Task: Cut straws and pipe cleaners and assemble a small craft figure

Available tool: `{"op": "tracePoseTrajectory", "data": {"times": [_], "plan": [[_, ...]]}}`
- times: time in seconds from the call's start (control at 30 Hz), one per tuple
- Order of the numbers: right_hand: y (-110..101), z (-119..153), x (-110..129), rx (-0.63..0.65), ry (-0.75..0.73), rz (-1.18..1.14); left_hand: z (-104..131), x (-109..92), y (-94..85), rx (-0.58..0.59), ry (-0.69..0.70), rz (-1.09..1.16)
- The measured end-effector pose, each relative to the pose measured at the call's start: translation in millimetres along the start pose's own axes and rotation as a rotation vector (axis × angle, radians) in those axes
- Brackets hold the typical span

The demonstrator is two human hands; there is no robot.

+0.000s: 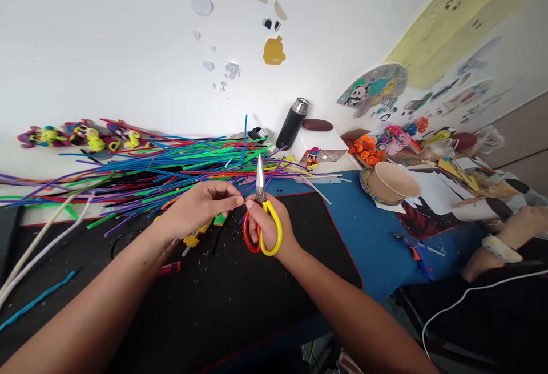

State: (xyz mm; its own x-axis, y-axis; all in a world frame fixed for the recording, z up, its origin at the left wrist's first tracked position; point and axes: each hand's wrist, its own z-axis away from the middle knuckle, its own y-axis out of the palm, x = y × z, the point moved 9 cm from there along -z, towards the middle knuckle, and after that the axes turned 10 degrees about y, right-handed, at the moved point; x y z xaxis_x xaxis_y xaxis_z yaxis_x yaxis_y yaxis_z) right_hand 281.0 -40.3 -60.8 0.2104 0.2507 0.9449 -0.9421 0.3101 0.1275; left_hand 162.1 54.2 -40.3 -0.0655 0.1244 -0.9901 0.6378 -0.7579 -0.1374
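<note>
My right hand is wrapped round a pair of scissors with one red and one yellow handle loop. The blades are together and point up, away from me. My left hand is closed in a pinch, its fingertips almost meeting my right thumb. A tiny dark bit shows between the fingertips, too small to name. Under my hands lies a black mat with small scraps on it. Beyond them spreads a heap of coloured pipe cleaners. Yellow and green pieces lie partly hidden behind my left hand.
A black thermos stands by a white box at the wall. Several colourful figures lie at the back left. On the right are a bowl, blue-handled pliers, orange flowers and another person's arm.
</note>
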Motion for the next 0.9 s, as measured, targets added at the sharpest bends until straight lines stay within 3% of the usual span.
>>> {"op": "tracePoseTrajectory", "data": {"times": [0.37,0.9], "plan": [[-7.3,1.6,-5.9,0.009,0.001,0.037,2.2,2.0,11.6,0.105,-0.06,-0.092],[-3.0,4.2,-19.8,0.079,0.023,0.127,3.4,1.2,13.4,0.197,-0.085,-0.164]]}}
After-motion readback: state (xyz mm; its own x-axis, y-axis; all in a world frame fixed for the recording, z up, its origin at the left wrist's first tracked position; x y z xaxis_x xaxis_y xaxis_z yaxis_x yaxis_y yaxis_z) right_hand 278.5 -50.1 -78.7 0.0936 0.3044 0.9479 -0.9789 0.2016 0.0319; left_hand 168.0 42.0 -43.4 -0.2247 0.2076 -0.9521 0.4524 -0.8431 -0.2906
